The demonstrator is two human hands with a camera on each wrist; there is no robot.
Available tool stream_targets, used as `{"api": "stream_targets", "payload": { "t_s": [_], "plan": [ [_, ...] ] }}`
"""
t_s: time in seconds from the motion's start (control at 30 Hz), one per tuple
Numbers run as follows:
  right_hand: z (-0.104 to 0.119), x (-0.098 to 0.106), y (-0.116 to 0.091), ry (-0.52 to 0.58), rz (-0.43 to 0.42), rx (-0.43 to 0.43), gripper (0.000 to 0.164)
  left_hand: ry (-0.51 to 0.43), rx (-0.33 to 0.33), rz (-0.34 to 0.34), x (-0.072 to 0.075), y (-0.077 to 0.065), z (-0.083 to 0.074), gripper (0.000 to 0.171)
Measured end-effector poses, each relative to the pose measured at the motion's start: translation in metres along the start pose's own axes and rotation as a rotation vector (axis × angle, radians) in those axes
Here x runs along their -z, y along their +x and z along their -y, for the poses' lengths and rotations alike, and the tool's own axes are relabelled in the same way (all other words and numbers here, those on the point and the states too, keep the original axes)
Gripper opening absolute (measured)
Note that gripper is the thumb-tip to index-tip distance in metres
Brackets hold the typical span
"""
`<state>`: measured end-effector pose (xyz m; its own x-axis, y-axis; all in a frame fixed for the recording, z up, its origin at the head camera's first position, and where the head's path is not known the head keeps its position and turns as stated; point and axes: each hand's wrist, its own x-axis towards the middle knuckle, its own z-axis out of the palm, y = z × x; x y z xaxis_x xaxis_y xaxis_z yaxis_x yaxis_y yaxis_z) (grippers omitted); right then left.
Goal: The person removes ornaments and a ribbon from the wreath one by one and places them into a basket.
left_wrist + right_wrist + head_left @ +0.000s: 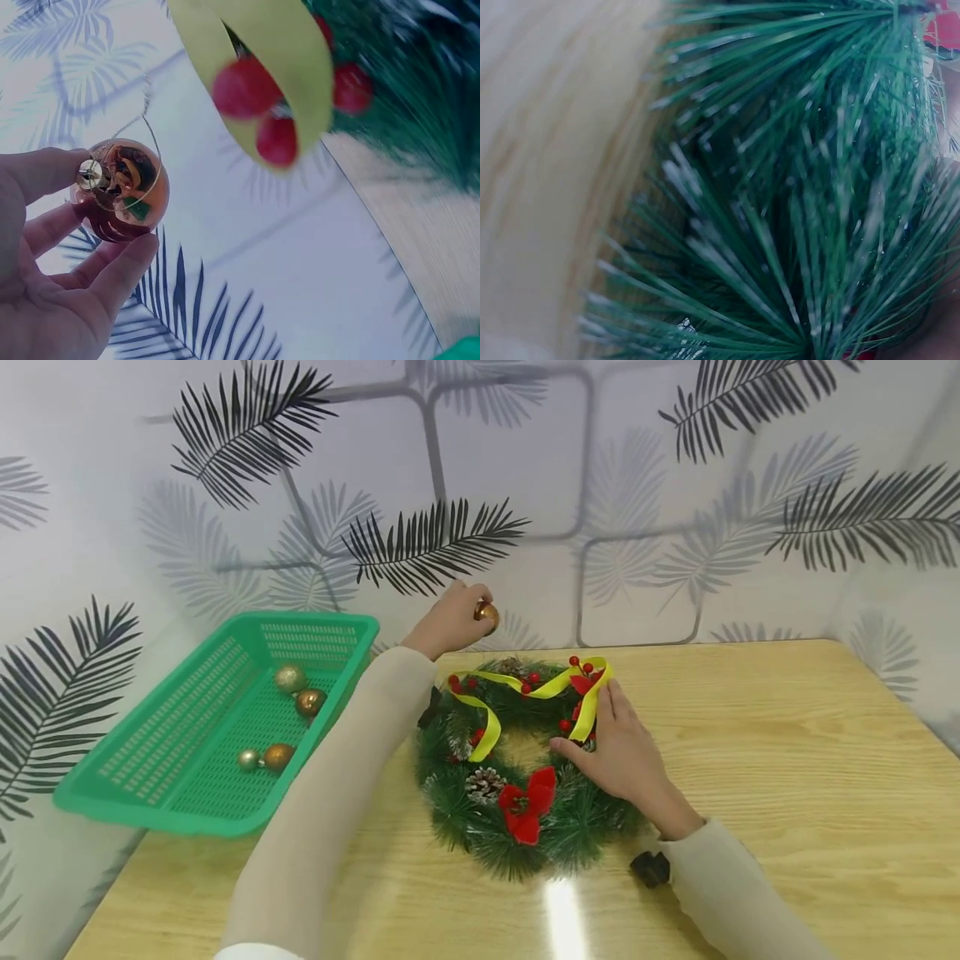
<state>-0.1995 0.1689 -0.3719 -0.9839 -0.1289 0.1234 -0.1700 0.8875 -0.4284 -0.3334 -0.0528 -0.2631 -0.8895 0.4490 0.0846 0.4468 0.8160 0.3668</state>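
My left hand [455, 617] holds a shiny copper-coloured bauble [124, 191] above the far side of the wreath, with the thumb and fingertips around it. A thin gold thread loop [154, 139] hangs from its cap. On the table lies the green pine wreath [480, 835], trimmed with a red flower [527, 806], a pinecone [485, 785] and red berries. A yellow ribbon [491, 731] runs loosely over its upper part. My right hand [626, 752] rests on the wreath's right side, fingers extended beside the ribbon. In the right wrist view, pine needles [802, 187] hide most of that hand.
A green plastic basket [157, 814] stands at the left of the wooden table [787, 760], holding several gold and copper baubles [291, 678]. Behind the table's far edge rises a wall [510, 460] with a leaf pattern.
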Motion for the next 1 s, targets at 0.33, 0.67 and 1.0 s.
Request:
{"api": "stream_targets", "payload": {
  "t_s": [0.33,0.67,1.0],
  "plan": [
    [-0.003,-0.001,0.002,-0.010,0.012,0.002,0.103,-0.012,0.079,-0.061,0.020,-0.024,0.030,0.033],
    [-0.002,0.002,0.002,-0.009,0.020,0.007,0.103,-0.026,0.182,-0.112,0.041,-0.049,0.077,0.036],
    [0.000,0.002,0.001,0.001,0.035,0.002,0.105,-0.043,0.194,-0.189,0.052,-0.075,0.108,0.032]
  ]
}}
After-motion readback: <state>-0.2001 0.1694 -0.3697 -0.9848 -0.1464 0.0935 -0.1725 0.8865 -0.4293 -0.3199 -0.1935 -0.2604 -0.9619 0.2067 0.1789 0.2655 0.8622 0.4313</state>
